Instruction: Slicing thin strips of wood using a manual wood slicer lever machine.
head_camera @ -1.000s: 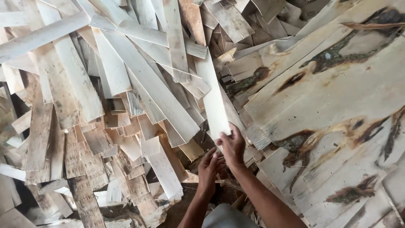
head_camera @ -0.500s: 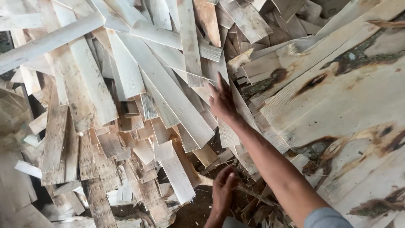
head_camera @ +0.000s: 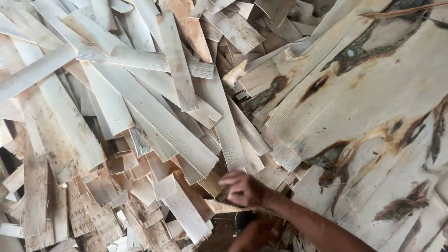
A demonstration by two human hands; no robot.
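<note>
A deep heap of pale wood veneer strips (head_camera: 154,116) and short offcuts fills the left and middle. My right hand (head_camera: 242,189) is blurred, its fingers curled down over small scraps at the near edge of the heap, just below a long pale strip (head_camera: 226,126) that lies on the pile. Whether it grips a piece cannot be made out. My left hand (head_camera: 254,235) sits lower, in shadow at the bottom edge, close to a thin splintered strip (head_camera: 224,206); its fingers are unclear.
Broad veneer sheets (head_camera: 373,107) with dark knots and stains lie stacked on the right, overlapping the heap's edge. Small brownish offcuts (head_camera: 102,191) crowd the lower left. A dark gap (head_camera: 219,233) opens beside my left hand.
My right hand has pulled back from its reach up the long pale strip to the near scraps. The strip stays on the pile. The view has shifted slightly.
</note>
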